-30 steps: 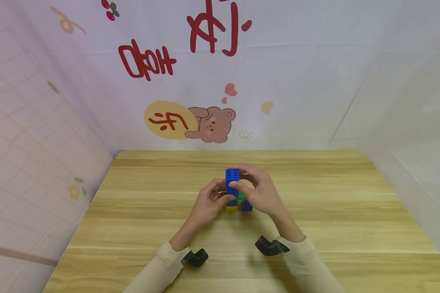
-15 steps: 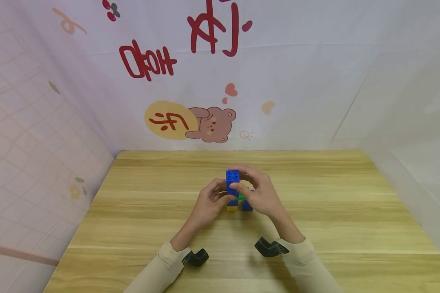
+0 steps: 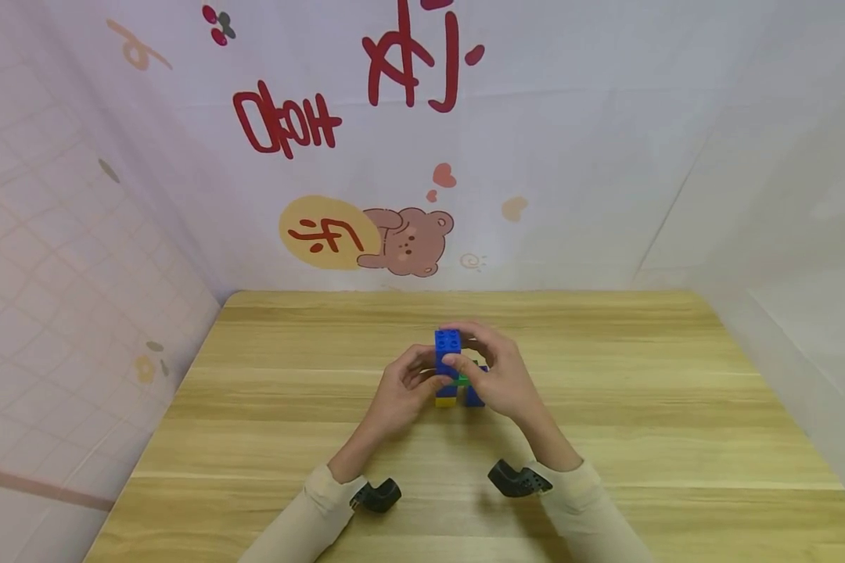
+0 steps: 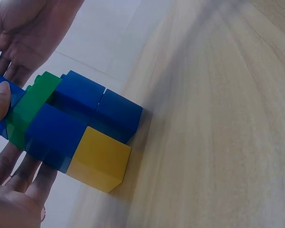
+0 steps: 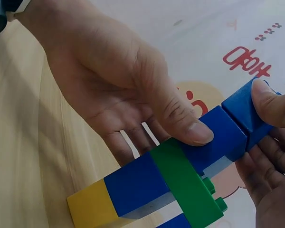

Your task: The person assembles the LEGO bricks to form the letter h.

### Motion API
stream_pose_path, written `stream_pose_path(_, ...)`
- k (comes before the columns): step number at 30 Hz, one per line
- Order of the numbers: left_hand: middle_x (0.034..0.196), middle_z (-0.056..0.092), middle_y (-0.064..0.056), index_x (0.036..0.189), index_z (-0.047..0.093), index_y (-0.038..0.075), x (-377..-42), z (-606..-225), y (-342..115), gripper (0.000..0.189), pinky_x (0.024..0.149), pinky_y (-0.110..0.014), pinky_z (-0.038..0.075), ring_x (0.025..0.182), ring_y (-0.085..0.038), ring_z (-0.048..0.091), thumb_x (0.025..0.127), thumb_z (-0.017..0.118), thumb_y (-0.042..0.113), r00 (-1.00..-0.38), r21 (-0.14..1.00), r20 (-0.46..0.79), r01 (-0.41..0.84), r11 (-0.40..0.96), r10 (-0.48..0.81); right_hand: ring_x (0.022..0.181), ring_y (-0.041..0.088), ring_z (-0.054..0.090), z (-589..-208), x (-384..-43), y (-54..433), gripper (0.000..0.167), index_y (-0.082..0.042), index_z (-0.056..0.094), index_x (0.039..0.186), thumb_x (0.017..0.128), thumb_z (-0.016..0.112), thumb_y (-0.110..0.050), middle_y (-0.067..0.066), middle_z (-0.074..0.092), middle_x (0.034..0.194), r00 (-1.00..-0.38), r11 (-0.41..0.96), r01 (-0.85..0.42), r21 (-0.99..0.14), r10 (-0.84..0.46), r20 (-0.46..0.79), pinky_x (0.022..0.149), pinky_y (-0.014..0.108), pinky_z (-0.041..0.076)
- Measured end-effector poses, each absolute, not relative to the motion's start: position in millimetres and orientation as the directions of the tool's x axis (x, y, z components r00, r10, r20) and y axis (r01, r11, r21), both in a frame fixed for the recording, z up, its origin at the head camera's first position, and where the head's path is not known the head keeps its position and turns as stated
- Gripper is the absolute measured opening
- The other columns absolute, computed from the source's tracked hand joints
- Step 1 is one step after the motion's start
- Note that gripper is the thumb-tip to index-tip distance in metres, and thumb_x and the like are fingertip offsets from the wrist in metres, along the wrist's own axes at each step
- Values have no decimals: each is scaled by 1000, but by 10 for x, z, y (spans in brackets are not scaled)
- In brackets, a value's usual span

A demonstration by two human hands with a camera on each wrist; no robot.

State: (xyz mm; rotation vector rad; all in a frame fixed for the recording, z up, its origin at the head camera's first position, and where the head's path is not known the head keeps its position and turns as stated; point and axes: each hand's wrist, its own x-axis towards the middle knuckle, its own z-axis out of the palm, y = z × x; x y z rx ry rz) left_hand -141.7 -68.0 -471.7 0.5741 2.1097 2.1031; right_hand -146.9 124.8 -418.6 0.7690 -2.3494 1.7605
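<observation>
A small toy-block structure stands on the wooden table (image 3: 605, 407). Its left column has a yellow block (image 5: 92, 204) at the base and a blue block (image 5: 135, 183) above it. Across both columns lies a green block (image 5: 187, 183). Two blue blocks (image 4: 116, 114) form the other column. Above the green block, my left hand (image 3: 400, 391) grips another blue block (image 5: 216, 133), thumb on its near face and fingers behind. My right hand (image 3: 501, 379) pinches the top blue block (image 3: 447, 342) between thumb and fingers. A thin dark seam shows between these two upper blocks.
Black wrist cameras (image 3: 376, 496) sit on both forearms, close above the tabletop. A white cloth wall (image 3: 577, 195) with printed lettering and a bear rises behind the table's far edge, and similar cloth stands at both sides.
Both hands keep their hold on the blocks. The right hand has shifted very slightly, showing a bit more of the right blue column. The head view has tilted a little.
</observation>
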Motion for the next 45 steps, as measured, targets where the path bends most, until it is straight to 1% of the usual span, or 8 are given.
stream_pose_path(4,131,68,-10,132,61,15,-1413,-4716,-684,35,103,-26,56,123,-25,64,98,69,13,-921,981,192,192,-33,339,118,20,66,-4213,-1456,1251,38,-13,64,135,98,70,-12,2,67,132,-872,202,-447,-872,-314,374,107,36,54)
stream_pose_path(9,133,67,-9,133,60,15,-1418,-4716,-678,36,105,-27,55,124,-24,64,98,70,14,-921,980,194,194,-34,339,115,21,66,-4239,-1442,1239,36,-11,64,134,98,70,-11,4,68,131,-872,199,-458,-867,-288,395,108,46,54)
stream_pose_path(17,131,67,-12,131,61,13,-1423,-4741,-675,35,104,-28,56,124,-26,64,98,69,11,-921,980,196,193,-41,337,108,23,69,-4255,-1416,1186,35,-7,65,131,96,70,-6,7,70,123,-845,237,-525,-817,-260,468,105,46,56)
stream_pose_path(24,130,68,-11,129,61,14,-1430,-4763,-672,33,103,-27,56,123,-25,64,98,70,10,-925,981,192,194,-28,327,101,19,70,-4271,-1424,1159,34,-10,67,128,94,73,-8,4,70,116,-789,339,-615,-712,-247,563,94,36,61)
stream_pose_path(30,130,68,-12,130,61,12,-1425,-4768,-665,34,103,-27,56,122,-25,65,98,70,10,-925,980,198,197,-34,326,99,20,69,-4305,-1431,1150,36,-4,65,128,93,73,-4,6,69,114,-771,330,-636,-698,-241,589,92,34,61)
stream_pose_path(34,130,68,-12,129,61,12,-1423,-4752,-664,33,103,-26,56,122,-24,65,98,70,10,-924,979,199,199,-32,325,97,19,69,-4318,-1429,1145,37,-6,64,129,93,72,-3,6,68,112,-770,320,-638,-700,-240,592,92,34,61)
stream_pose_path(40,129,68,-12,130,60,13,-1411,-4746,-668,34,102,-26,57,122,-25,65,97,70,9,-925,982,186,188,-26,332,93,17,66,-4371,-1433,1134,36,-10,65,128,93,72,-2,5,69,111,-761,317,-648,-693,-216,613,86,32,61)
stream_pose_path(45,129,69,-11,129,61,14,-1405,-4770,-671,33,102,-26,57,121,-25,65,97,70,9,-926,983,181,185,-18,332,93,20,66,-4427,-1431,1112,35,-10,65,127,94,71,-2,3,68,109,-769,304,-637,-708,-188,611,84,35,61)
